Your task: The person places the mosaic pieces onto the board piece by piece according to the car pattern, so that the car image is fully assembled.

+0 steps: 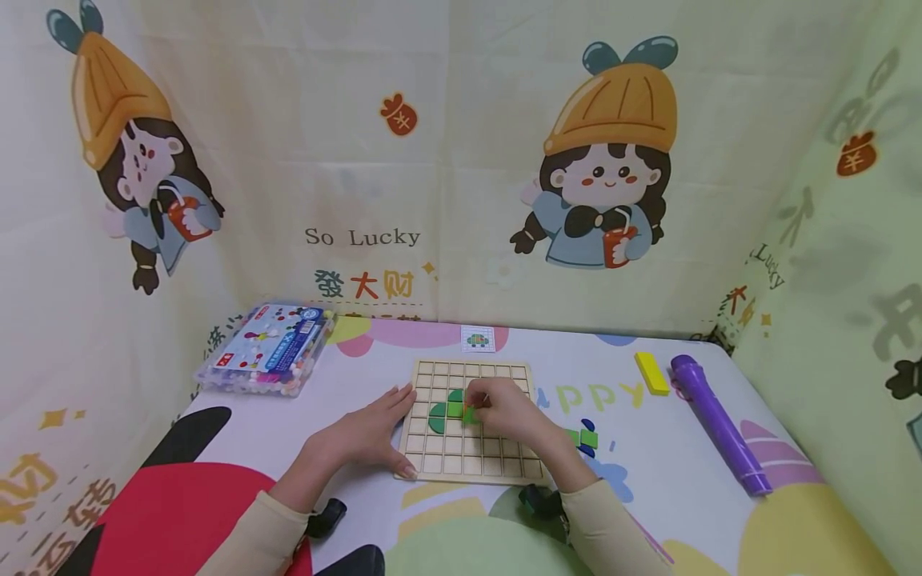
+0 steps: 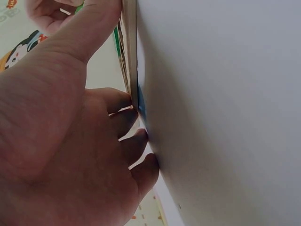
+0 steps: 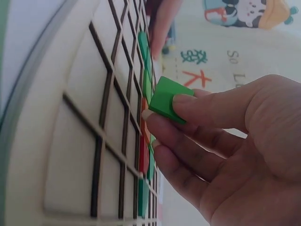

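Pinching a green square tile between thumb and fingers, your right hand holds it just over the gridded wooden board. Your left hand, fingers extended, touches the board's left edge, near seated green pieces.

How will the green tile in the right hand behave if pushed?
The green tile looks stiff: its edges run straight where the right hand pinches it. It's probably light, being small and fairly thin. Flat-faced and square, it should slide rather than roll.
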Available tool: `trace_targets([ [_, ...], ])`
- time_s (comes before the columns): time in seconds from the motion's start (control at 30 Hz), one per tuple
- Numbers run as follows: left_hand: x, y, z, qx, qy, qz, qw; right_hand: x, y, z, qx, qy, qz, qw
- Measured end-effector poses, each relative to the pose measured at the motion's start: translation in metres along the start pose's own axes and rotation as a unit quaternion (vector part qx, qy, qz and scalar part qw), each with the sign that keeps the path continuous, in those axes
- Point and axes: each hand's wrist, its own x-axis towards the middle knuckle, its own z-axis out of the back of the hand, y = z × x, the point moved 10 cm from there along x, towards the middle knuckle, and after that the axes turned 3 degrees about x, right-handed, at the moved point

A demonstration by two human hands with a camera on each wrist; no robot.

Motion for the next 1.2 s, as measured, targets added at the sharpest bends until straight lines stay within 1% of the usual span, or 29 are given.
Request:
trace_targets([
  [0.1,0.000,0.000,0.000,0.000,0.000,-0.002,1.0000,0.003,0.007,-0.006,-0.003,0.003,0.014,1.000],
  [0.23,0.000,0.000,0.000,-0.003,0.001,-0.003,1.0000,0.006,0.013,-0.012,-0.006,0.006,0.019,1.000],
  [0.53,-0.004,-0.004,0.003,-0.009,0.002,-0.004,0.9999,0.011,0.017,-0.023,-0.044,0.015,-0.002,0.999],
  [0.7,-0.004,-0.005,0.004,-0.006,0.003,0.000,1.0000,0.011,0.019,-0.023,-0.059,0.014,-0.010,0.998],
  [0.9,-0.004,-0.005,0.006,-0.004,0.004,-0.002,1.0000,0.010,0.019,-0.024,-0.072,0.014,-0.018,0.997],
  [1.07,-0.003,-0.005,0.004,0.001,0.004,-0.005,1.0000,0.007,0.021,-0.024,-0.107,0.005,0.001,0.994],
  [1.2,-0.003,-0.004,0.004,0.002,0.004,-0.005,1.0000,0.005,0.022,-0.024,-0.115,0.007,0.013,0.993],
])
